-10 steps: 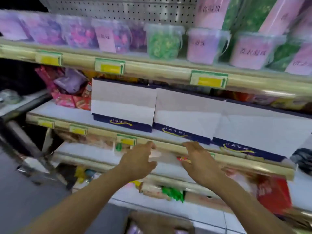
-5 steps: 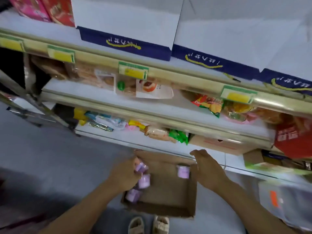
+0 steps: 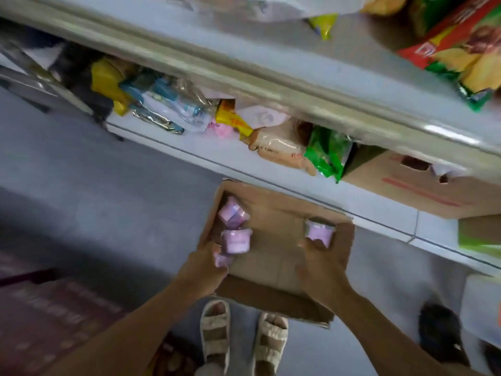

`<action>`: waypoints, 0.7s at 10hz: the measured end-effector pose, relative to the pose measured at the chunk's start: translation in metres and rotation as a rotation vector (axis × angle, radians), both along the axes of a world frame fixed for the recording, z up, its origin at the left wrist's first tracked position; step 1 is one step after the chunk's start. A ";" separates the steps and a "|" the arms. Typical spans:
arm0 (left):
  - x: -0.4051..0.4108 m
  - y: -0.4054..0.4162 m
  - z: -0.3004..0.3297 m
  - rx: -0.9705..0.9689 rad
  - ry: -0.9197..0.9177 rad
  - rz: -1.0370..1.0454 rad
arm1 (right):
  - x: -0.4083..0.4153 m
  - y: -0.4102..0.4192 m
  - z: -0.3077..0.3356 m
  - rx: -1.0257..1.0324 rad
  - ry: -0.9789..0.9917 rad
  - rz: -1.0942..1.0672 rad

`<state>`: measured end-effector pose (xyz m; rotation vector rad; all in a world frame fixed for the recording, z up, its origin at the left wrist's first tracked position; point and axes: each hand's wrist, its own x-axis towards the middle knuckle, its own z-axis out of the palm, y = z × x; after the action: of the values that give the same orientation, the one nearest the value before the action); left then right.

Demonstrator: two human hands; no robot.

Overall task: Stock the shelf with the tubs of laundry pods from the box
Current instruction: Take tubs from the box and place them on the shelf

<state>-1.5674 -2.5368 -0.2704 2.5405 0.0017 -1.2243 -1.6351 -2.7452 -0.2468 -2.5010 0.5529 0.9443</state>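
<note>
Bent over the box (image 3: 273, 270) on the floor, my right hand (image 3: 322, 270) touches the lone upright tub (image 3: 319, 234) just ahead of its fingertips; my left hand (image 3: 203, 270) curls round another tub (image 3: 222, 260) at the left wall. How tightly either hand grips, I cannot tell.

Both hands (image 3: 202, 270) (image 3: 321, 270) on pink tubs (image 3: 235, 241) in cardboard box (image 3: 273, 256)

Head view — one camera, steeply downward.
It looks from above, close over the box (image 3: 273, 256) on the floor (image 3: 95, 202) — lower shelf (image 3: 217, 156) ahead.
</note>
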 end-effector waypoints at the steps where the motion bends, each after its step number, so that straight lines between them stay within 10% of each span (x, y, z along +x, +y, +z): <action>1: 0.000 -0.004 -0.078 -0.020 -0.008 0.043 | 0.000 0.002 -0.088 0.081 -0.106 0.011; 5: -0.002 0.030 -0.287 0.139 0.101 0.258 | 0.051 0.062 -0.325 0.183 -0.098 -0.037; 7: -0.007 0.033 -0.336 0.158 0.246 0.461 | 0.080 0.083 -0.384 0.270 -0.035 -0.522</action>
<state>-1.5747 -2.5034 -0.6068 2.3040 0.7221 -1.3670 -1.5551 -2.6618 -0.6311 -1.9832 0.9383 0.7130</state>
